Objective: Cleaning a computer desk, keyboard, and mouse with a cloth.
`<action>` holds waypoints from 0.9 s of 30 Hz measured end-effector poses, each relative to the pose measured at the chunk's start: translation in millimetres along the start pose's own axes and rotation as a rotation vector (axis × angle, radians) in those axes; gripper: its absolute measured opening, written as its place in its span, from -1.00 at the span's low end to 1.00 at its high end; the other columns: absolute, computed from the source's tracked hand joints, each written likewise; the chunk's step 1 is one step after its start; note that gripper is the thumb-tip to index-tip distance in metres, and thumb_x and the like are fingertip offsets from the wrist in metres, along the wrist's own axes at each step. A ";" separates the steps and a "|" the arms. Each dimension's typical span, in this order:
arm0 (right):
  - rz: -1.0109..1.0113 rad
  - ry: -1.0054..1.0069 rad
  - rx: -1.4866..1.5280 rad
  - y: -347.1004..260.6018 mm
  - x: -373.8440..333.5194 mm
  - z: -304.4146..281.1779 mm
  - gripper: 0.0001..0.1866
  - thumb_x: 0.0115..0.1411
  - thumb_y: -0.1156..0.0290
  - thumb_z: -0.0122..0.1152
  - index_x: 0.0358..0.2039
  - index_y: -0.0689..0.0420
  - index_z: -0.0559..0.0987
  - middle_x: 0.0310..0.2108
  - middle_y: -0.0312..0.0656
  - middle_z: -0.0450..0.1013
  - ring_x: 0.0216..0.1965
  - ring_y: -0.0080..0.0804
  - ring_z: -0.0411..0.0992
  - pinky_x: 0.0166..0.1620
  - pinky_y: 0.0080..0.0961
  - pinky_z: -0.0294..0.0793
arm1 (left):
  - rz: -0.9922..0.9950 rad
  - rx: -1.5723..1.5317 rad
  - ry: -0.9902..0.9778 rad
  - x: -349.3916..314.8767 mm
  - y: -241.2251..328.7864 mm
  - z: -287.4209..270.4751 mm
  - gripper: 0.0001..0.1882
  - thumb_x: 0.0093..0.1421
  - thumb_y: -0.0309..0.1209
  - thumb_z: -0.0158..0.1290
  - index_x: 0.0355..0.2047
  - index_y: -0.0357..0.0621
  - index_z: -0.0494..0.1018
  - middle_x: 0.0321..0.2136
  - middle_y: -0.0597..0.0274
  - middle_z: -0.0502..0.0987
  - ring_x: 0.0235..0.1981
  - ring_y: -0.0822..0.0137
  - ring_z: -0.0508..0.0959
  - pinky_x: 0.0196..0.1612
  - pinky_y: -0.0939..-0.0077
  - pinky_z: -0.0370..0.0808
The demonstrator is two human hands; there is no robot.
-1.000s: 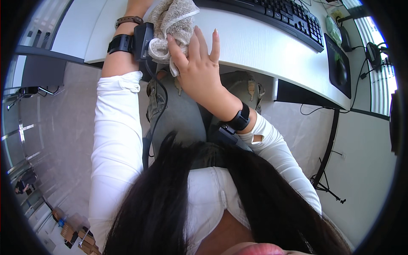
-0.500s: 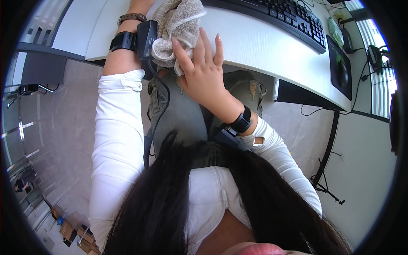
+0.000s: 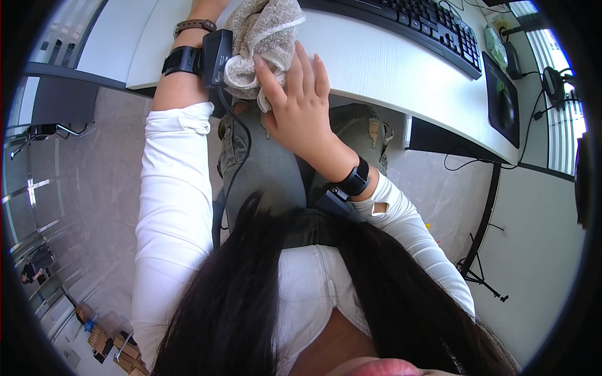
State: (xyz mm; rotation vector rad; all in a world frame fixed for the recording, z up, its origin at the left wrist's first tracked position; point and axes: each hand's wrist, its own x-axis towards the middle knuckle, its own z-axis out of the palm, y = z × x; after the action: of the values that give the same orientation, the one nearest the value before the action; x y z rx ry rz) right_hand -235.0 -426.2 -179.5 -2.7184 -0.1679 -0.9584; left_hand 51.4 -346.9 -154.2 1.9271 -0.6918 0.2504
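Observation:
A crumpled beige towel [image 3: 266, 31] with white edging lies at the desk's near edge, one corner hanging over it. My right hand [image 3: 301, 103] rests palm down at the towel's right side, with its fingers stretched out. The index finger lies on the cloth, while the outer fingers reach over the white desktop. The thumb is partly hidden near the hanging corner. At the top edge, just left of the towel, only the wrist end of my left hand [image 3: 212, 6] shows; its fingers are out of the picture.
On the white desk [image 3: 376, 78] sit a black keyboard [image 3: 433, 28] and, farther right, a mouse [image 3: 506, 106] on a black mouse pad [image 3: 492, 78]. Cables run along the right side. A black cable [image 3: 241, 169] hangs from the box on my left wrist.
The outer fingers of my right hand have drawn in slightly, the little finger a bit lower. The towel and my left arm have stayed in place.

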 end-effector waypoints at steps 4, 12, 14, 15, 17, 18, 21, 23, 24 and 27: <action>-0.003 0.006 0.006 0.0 -0.2 0.5 -0.06 -0.24 0.37 0.23 0.29 -0.05 0.21 0.12 0.24 0.19 0.27 0.17 0.07 0.29 0.06 -0.14 | -0.002 0.005 -0.005 -0.2 -1.0 -1.0 -0.42 0.38 -0.05 -0.22 -0.62 -0.23 0.44 -0.68 0.19 0.44 -0.57 0.32 0.44 -0.39 0.41 0.37; 0.009 -0.105 0.031 0.4 3.3 -6.7 0.21 -0.38 0.10 0.49 0.35 -0.15 0.07 0.19 0.24 0.10 0.30 0.18 0.01 0.26 0.16 -0.14 | 0.046 -0.077 0.073 0.1 8.5 -0.3 -0.49 0.35 -0.11 -0.13 -0.61 -0.23 0.44 -0.69 0.22 0.42 -0.57 0.37 0.42 -0.39 0.45 0.35; 0.008 -0.145 0.022 -0.7 4.5 -9.6 0.21 -0.33 0.05 0.46 0.36 -0.16 0.01 0.21 0.30 0.09 0.31 0.21 0.00 0.28 0.17 -0.19 | 0.057 -0.090 0.076 -6.4 16.5 -2.5 -0.51 0.34 -0.12 -0.10 -0.61 -0.23 0.45 -0.70 0.23 0.40 -0.58 0.38 0.41 -0.39 0.46 0.35; 0.009 -0.191 0.015 0.1 5.0 -10.7 0.22 -0.28 0.01 0.44 0.37 -0.16 -0.05 0.23 0.36 0.07 0.32 0.24 -0.01 0.30 0.18 -0.24 | 0.007 -0.006 -0.063 -10.9 18.9 -0.6 -0.57 0.30 -0.12 -0.04 -0.55 -0.22 0.47 -0.63 0.19 0.44 -0.51 0.32 0.45 -0.34 0.41 0.38; 0.005 -0.207 -0.011 2.5 4.3 -10.5 0.19 -0.26 0.00 0.42 0.37 -0.16 -0.04 0.24 0.36 0.04 0.32 0.25 -0.03 0.31 0.18 -0.26 | -0.031 0.076 -0.202 -12.7 23.0 -2.5 -0.61 0.26 -0.12 0.03 -0.49 -0.21 0.50 -0.56 0.15 0.47 -0.45 0.26 0.49 -0.28 0.36 0.40; 0.003 -0.208 -0.003 1.3 4.2 -10.1 0.18 -0.24 0.00 0.41 0.37 -0.15 -0.04 0.24 0.36 0.04 0.32 0.25 -0.04 0.31 0.18 -0.27 | 0.078 0.081 -0.265 -12.9 24.3 -11.2 -0.59 0.30 -0.11 -0.02 -0.51 -0.19 0.47 -0.61 0.31 0.42 -0.53 0.43 0.41 -0.39 0.51 0.31; 0.000 -0.206 0.006 -2.3 5.6 -11.2 0.16 -0.21 0.00 0.39 0.37 -0.14 -0.05 0.24 0.36 0.03 0.33 0.25 -0.06 0.31 0.17 -0.29 | 0.157 -0.022 -0.310 -11.6 33.7 -33.1 -0.62 0.34 -0.15 -0.05 -0.51 -0.16 0.44 -0.64 0.51 0.36 -0.61 0.62 0.30 -0.52 0.68 0.19; 0.002 -0.243 0.001 -2.8 5.4 -12.9 0.16 -0.20 -0.01 0.38 0.37 -0.14 -0.05 0.25 0.36 0.03 0.33 0.25 -0.06 0.31 0.17 -0.29 | 0.081 -0.262 -0.287 -15.5 48.6 -45.0 -0.73 0.33 -0.26 0.00 -0.45 -0.16 0.44 -0.63 0.55 0.36 -0.61 0.68 0.27 -0.55 0.73 0.14; 0.007 -0.241 0.005 -2.2 4.6 -12.4 0.16 -0.20 -0.01 0.38 0.37 -0.14 -0.05 0.25 0.36 0.03 0.33 0.25 -0.06 0.31 0.17 -0.29 | 0.167 -0.225 -0.249 -28.2 63.9 -42.8 -0.79 0.31 -0.26 0.02 -0.32 -0.15 0.46 -0.59 0.50 0.40 -0.57 0.65 0.31 -0.50 0.73 0.21; 0.000 -0.220 -0.008 -1.0 3.0 -12.7 0.15 -0.19 -0.02 0.38 0.37 -0.14 -0.05 0.26 0.35 0.02 0.34 0.24 -0.07 0.32 0.16 -0.30 | 0.629 0.227 -0.178 -72.5 144.8 -39.7 -0.75 0.25 -0.24 0.05 -0.18 -0.12 0.46 -0.40 0.36 0.52 -0.40 0.46 0.47 -0.30 0.56 0.37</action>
State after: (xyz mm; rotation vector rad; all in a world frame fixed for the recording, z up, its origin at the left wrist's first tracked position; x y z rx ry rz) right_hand -240.5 -428.6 -167.9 -2.8264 -0.2049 -0.6591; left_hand -84.7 -330.5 -59.4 1.9078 -1.4360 0.5694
